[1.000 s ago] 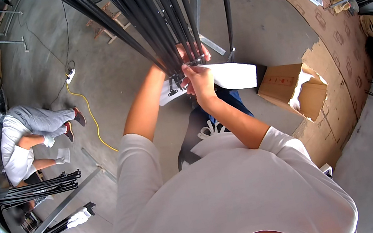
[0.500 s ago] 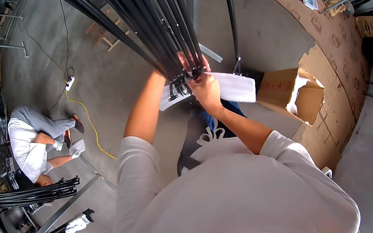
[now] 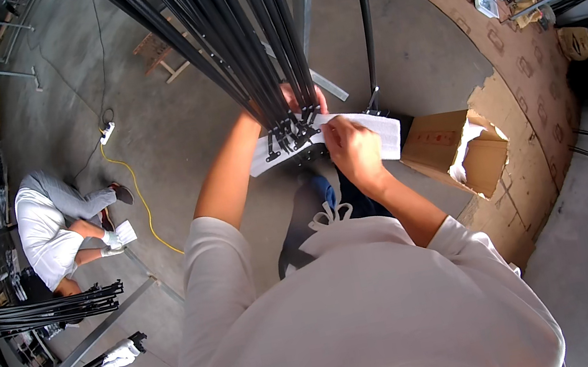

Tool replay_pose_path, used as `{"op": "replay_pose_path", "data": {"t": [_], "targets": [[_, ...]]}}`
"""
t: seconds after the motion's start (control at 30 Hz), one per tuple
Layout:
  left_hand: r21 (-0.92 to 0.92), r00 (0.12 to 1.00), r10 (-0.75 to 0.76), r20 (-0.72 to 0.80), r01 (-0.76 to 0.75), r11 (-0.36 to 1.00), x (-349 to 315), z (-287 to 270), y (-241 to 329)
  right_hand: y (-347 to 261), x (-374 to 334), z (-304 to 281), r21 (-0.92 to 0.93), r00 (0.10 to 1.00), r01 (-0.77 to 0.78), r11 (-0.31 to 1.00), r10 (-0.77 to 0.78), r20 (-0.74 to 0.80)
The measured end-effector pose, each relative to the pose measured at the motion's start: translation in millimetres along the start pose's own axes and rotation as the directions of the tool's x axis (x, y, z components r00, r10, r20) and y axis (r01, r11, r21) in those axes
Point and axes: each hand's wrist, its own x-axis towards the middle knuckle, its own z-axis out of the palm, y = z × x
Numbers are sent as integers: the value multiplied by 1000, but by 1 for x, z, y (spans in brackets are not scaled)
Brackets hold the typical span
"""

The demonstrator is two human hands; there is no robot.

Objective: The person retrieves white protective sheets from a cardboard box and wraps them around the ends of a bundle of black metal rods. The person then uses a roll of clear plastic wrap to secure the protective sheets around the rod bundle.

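A bundle of long black tubes hangs before me, their lower ends fitted with small flat brackets. Behind these ends runs a white foam-like sheet, sticking out on both sides. My left hand reaches round the back of the bundle, its fingers curled against the tubes and largely hidden by them. Right of the tube ends, my right hand is closed on the sheet, fingers bent in a pinch.
An open cardboard box stands to the right, with a single black tube hanging near it. At left a co-worker bends over, holding a white sheet. A yellow cable crosses the floor. More black tubes rest on a rack.
My right hand has moved right and slightly down along the white sheet, away from the tube ends. My left hand stays behind the bundle.
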Motion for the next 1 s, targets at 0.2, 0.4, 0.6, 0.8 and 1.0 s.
{"op": "replay_pose_path", "data": {"t": [0.2, 0.4, 0.6, 0.8, 1.0], "targets": [[-104, 987, -121, -107, 110, 988, 5, 26, 35, 40, -2, -17, -198, 908, 38, 979, -117, -403], [36, 999, -34, -38, 35, 999, 22, 19, 24, 77, -8, 0, 107, 954, -40, 994, 70, -293], [45, 999, -35, 28, 33, 998, 42, 27, 30, 86, -1, -13, 35, 920, 29, 999, -13, -391], [29, 997, -69, 35, 68, 997, 47, 38, 48, 105, -6, -12, 168, 952, -50, 984, 98, -290], [-32, 995, -88, 38, 89, 995, 51, 38, 41, 88, -11, -5, 358, 993, -7, 934, 50, -110]]}}
